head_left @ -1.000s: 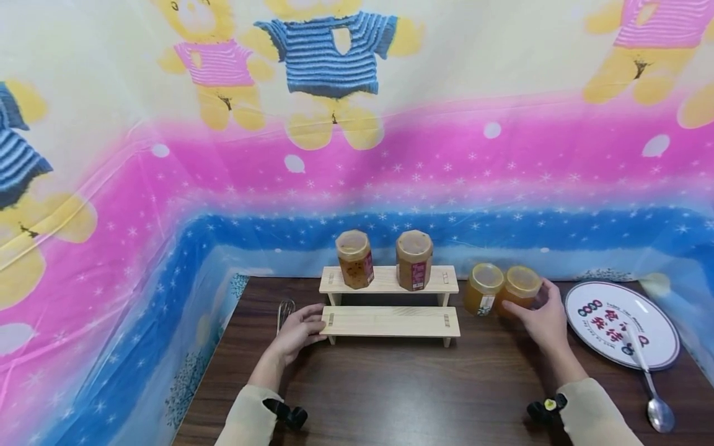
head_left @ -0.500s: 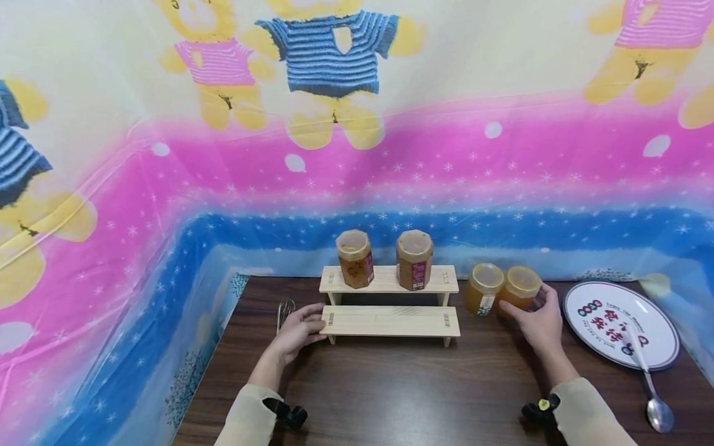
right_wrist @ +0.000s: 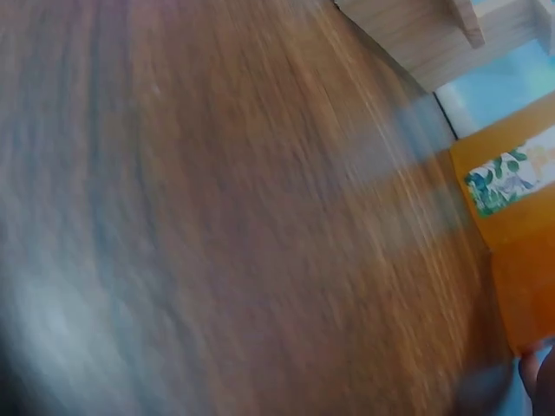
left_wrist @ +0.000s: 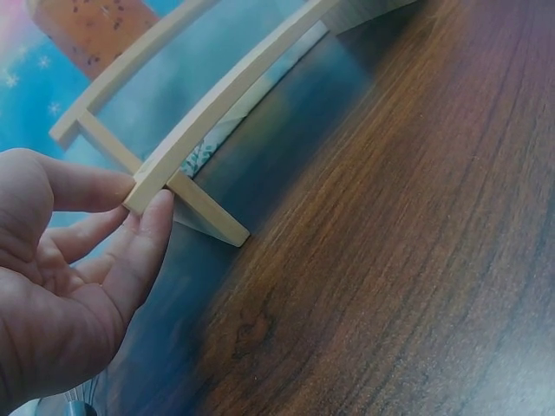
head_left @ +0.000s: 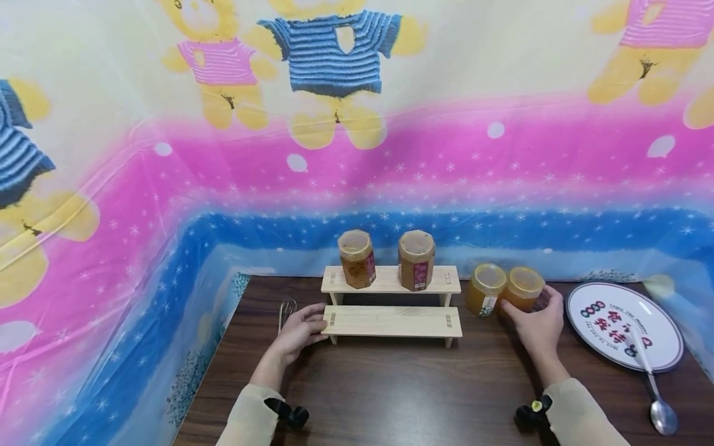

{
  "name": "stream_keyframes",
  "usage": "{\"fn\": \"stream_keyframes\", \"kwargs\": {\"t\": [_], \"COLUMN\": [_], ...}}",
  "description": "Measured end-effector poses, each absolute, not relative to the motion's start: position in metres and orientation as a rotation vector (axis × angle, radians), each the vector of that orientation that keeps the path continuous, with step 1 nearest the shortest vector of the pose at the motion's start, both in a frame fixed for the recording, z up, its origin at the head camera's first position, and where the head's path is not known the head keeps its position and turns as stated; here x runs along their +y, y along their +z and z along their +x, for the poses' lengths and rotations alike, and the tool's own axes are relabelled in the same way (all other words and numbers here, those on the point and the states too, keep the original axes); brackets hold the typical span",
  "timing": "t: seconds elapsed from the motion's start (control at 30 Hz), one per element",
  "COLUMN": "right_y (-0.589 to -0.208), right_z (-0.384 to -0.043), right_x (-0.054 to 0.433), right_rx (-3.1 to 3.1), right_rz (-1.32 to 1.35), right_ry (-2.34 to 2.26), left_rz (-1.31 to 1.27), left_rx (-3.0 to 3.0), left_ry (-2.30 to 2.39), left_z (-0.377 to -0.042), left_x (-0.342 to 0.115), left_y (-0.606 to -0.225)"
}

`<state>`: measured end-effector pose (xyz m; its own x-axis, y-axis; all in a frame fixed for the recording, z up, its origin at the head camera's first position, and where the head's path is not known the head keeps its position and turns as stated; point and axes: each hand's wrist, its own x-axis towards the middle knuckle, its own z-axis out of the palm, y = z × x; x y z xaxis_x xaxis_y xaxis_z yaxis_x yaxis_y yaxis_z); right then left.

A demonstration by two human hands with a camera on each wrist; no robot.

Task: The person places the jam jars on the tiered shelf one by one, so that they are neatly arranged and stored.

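Note:
My left hand (head_left: pixel 301 334) pinches the left end of the lower board of a two-step wooden rack (head_left: pixel 393 322); the left wrist view shows thumb and fingers at the board's corner (left_wrist: pixel 149 189). On the upper step stand two lidded jars, a speckled orange one (head_left: pixel 357 260) and a browner one (head_left: pixel 416 261) with a purple label. My right hand (head_left: pixel 538 322) grips an amber jar (head_left: pixel 523 290) to the right of the rack, thumb on its near side, the other fingers partly hidden behind it. A second amber jar (head_left: pixel 486 290) with a leafy label stands against its left side.
A white plate (head_left: pixel 591 347) with red characters sits at the right, a metal spoon (head_left: pixel 664 416) leaning over its rim. Partly behind my left hand lies a whisk (head_left: pixel 287 308). A printed cloth (head_left: pixel 435 167) hangs behind the brown table (head_left: pixel 401 396).
My right wrist and forearm have swung slightly left while the fingers stay around the same jar. My left hand, the rack and the jars look unmoved.

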<state>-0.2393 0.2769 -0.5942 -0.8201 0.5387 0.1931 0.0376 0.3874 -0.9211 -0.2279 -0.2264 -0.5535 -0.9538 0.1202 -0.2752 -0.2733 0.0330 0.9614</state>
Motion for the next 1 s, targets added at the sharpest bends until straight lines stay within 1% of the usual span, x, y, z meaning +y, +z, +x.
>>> {"fn": "stream_keyframes", "kwargs": {"t": [0.33,0.67,1.0], "right_y": [-0.595,-0.595,-0.579], "right_z": [-0.241,-0.238,-0.229], "right_x": [0.267,0.267,0.272], "right_rx": [-2.088,-2.079,-2.098], "right_rz": [-0.528,-0.571,-0.549], "right_ry": [1.403,1.405,1.390], "left_rz": [-0.161,-0.151,-0.156], "left_rx": [2.030,2.038,2.039], "left_ry": [2.013,2.003,2.007], "left_z": [-0.229,-0.228,-0.228], "left_x": [-0.226,-0.226,-0.226], "left_y": [-0.555,-0.557,-0.555]}}
